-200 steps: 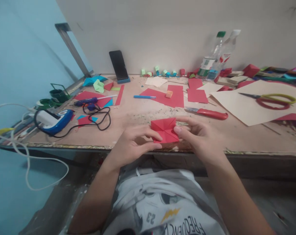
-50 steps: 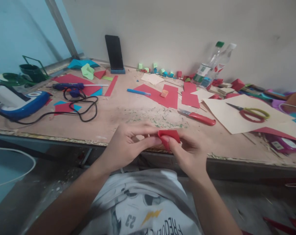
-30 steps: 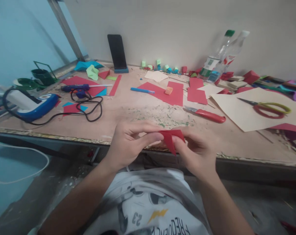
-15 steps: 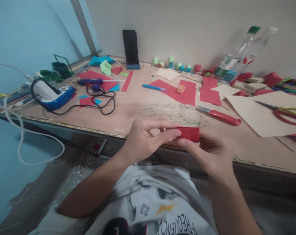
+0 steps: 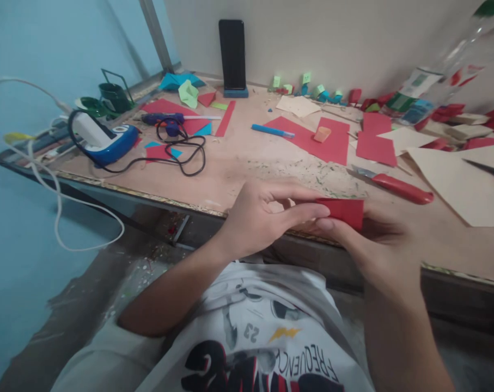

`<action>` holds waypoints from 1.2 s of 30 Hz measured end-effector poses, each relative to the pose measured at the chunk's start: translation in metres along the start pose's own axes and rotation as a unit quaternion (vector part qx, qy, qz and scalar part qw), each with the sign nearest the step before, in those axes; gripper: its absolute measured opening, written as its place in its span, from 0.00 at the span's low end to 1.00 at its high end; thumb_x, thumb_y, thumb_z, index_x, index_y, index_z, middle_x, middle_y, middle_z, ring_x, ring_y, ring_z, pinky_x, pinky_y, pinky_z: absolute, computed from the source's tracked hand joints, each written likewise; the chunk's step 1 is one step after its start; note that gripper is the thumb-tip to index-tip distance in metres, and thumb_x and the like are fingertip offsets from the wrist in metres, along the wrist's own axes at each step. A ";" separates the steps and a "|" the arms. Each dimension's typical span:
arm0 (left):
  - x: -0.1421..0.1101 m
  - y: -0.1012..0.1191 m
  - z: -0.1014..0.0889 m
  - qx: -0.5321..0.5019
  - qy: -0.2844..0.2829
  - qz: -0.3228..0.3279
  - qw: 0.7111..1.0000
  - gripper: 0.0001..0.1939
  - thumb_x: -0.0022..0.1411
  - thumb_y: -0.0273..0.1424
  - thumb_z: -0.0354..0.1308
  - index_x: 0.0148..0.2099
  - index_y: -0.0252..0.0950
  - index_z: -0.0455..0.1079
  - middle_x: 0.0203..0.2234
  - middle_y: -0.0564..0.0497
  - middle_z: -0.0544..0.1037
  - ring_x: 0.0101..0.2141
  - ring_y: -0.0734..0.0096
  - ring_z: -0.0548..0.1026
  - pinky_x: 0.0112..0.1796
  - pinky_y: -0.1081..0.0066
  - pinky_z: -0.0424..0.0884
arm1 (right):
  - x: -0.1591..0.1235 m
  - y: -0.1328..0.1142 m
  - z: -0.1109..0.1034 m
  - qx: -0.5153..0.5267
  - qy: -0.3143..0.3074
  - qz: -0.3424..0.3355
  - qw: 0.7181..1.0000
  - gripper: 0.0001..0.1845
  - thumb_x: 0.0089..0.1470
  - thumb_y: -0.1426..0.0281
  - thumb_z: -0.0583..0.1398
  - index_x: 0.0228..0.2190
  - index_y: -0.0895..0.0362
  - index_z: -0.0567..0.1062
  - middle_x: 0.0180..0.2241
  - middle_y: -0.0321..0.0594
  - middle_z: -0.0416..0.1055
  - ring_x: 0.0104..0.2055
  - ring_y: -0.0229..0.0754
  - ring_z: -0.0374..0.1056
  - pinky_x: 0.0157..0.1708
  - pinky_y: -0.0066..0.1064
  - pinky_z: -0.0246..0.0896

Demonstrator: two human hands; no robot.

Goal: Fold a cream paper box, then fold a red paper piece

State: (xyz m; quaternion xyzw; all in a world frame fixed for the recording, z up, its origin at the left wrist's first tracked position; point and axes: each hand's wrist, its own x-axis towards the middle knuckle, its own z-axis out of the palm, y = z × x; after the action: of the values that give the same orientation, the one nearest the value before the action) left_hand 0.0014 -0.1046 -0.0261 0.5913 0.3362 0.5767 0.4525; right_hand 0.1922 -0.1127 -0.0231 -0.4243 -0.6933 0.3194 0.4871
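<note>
A piece of folded red paper is held right of centre in the frame, above the near edge of the surface. It is doubled over into a small rectangle, its smooth face showing and its upper edge nearly straight; the fold looks closed, though whether it is creased firmly cannot be told.

The left hand has a nearly shut grip, thumb and forefinger pinching the paper's left end. The right hand lays its thumb along the lower edge, with its fingers behind and around the right end, partly hidden and blurred. With both ends held, the fold seems well steadied.

Just beyond the hands lie scattered green shavings, and to their right a red-handled knife. Farther back, a small orange piece rests on red sheets, near a blue pen. At the upper left are a glue gun and a green crumpled paper; a phone stands upright at top centre. Bottles lean at the upper right.
</note>
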 end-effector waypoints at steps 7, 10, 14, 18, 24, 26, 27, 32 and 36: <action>0.000 0.000 -0.002 -0.010 -0.024 0.022 0.999 0.03 0.62 0.30 0.71 0.39 0.38 0.86 0.35 0.50 0.86 0.36 0.68 0.81 0.37 0.72 0.75 | 0.000 0.002 -0.001 -0.006 -0.001 0.011 1.000 0.04 0.54 0.68 0.73 0.32 0.45 0.85 0.28 0.31 0.81 0.29 0.42 0.72 0.29 0.34 0.66; 0.000 0.002 -0.002 -0.002 -0.027 0.020 0.999 0.03 0.63 0.29 0.69 0.39 0.38 0.86 0.37 0.49 0.86 0.39 0.66 0.82 0.40 0.71 0.76 | 0.000 0.001 -0.001 -0.006 -0.001 0.018 1.000 0.04 0.54 0.67 0.73 0.32 0.44 0.85 0.28 0.31 0.81 0.29 0.44 0.72 0.30 0.36 0.67; 0.001 0.003 -0.002 -0.004 -0.034 0.009 0.999 0.03 0.62 0.29 0.70 0.38 0.37 0.86 0.35 0.49 0.86 0.36 0.67 0.81 0.36 0.72 0.75 | 0.000 0.002 -0.002 0.001 -0.002 0.013 1.000 0.06 0.54 0.68 0.73 0.32 0.43 0.86 0.31 0.30 0.82 0.31 0.43 0.74 0.32 0.36 0.70; 0.001 0.003 -0.002 0.001 -0.015 -0.012 1.000 0.04 0.60 0.31 0.72 0.35 0.36 0.86 0.30 0.50 0.85 0.32 0.69 0.79 0.30 0.73 0.72 | 0.002 0.001 -0.001 -0.002 -0.004 0.014 1.000 0.06 0.54 0.71 0.73 0.32 0.45 0.86 0.30 0.30 0.83 0.30 0.41 0.76 0.31 0.32 0.71; 0.001 0.005 0.000 -0.023 0.010 -0.027 0.999 0.03 0.58 0.30 0.73 0.34 0.35 0.86 0.30 0.50 0.86 0.32 0.68 0.82 0.33 0.74 0.77 | 0.006 -0.005 -0.001 0.023 -0.031 0.023 0.999 0.05 0.56 0.70 0.72 0.34 0.46 0.87 0.32 0.30 0.85 0.32 0.41 0.81 0.32 0.29 0.76; 0.000 0.006 0.001 -0.025 0.022 -0.031 0.999 0.04 0.57 0.31 0.74 0.34 0.35 0.86 0.29 0.51 0.85 0.31 0.69 0.82 0.32 0.73 0.78 | 0.006 -0.005 -0.002 0.023 -0.049 0.025 0.998 0.03 0.57 0.68 0.71 0.34 0.46 0.87 0.33 0.32 0.86 0.32 0.42 0.81 0.31 0.29 0.77; 0.000 0.006 0.001 -0.025 0.029 -0.034 0.999 0.04 0.57 0.31 0.74 0.33 0.35 0.85 0.28 0.51 0.85 0.30 0.69 0.82 0.32 0.73 0.78 | 0.007 -0.005 -0.003 0.021 -0.055 0.028 0.998 0.02 0.58 0.67 0.71 0.34 0.47 0.88 0.33 0.33 0.86 0.32 0.43 0.82 0.31 0.30 0.78; 0.000 0.007 0.002 -0.018 0.041 -0.040 0.998 0.01 0.57 0.27 0.72 0.33 0.35 0.85 0.27 0.51 0.85 0.29 0.69 0.82 0.31 0.73 0.79 | 0.012 -0.009 -0.003 0.036 -0.067 0.050 0.996 0.04 0.57 0.65 0.71 0.31 0.50 0.87 0.29 0.36 0.85 0.29 0.43 0.81 0.29 0.30 0.78; 0.002 0.006 -0.001 -0.025 0.029 -0.058 0.998 0.04 0.59 0.30 0.71 0.33 0.34 0.84 0.26 0.50 0.84 0.26 0.70 0.80 0.29 0.74 0.77 | 0.017 -0.011 -0.004 0.052 -0.094 0.083 0.991 0.07 0.53 0.64 0.73 0.28 0.53 0.87 0.25 0.38 0.84 0.25 0.42 0.78 0.25 0.29 0.75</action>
State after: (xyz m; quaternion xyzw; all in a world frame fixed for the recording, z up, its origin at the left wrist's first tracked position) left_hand 0.0002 -0.1049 -0.0203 0.5425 0.3678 0.5747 0.4901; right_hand 0.1901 -0.1022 -0.0060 -0.4227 -0.6811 0.4324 0.4130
